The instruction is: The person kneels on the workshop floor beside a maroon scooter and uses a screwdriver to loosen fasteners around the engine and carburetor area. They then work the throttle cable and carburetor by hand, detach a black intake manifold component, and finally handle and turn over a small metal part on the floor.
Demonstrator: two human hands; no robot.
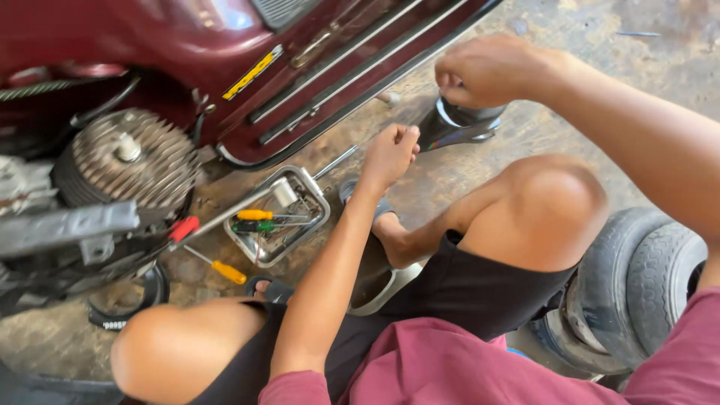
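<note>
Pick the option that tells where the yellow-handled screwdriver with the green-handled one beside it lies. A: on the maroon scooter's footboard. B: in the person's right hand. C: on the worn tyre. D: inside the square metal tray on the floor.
D: the yellow-handled screwdriver and the green-handled one lie inside the square metal tray on the floor, apart from both closed hands.

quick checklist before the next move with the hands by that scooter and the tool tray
1. Left hand closed in a fist above the floor: what it grips, cannot tell.
2. Right hand on the dark part by the scooter body: ok.
3. Metal tray within reach, flat on the floor: ok.
4. Yellow-handled screwdriver lying outside the tray, near the foot: not ok.
5. Red-handled tool resting against the engine: ok.
</note>
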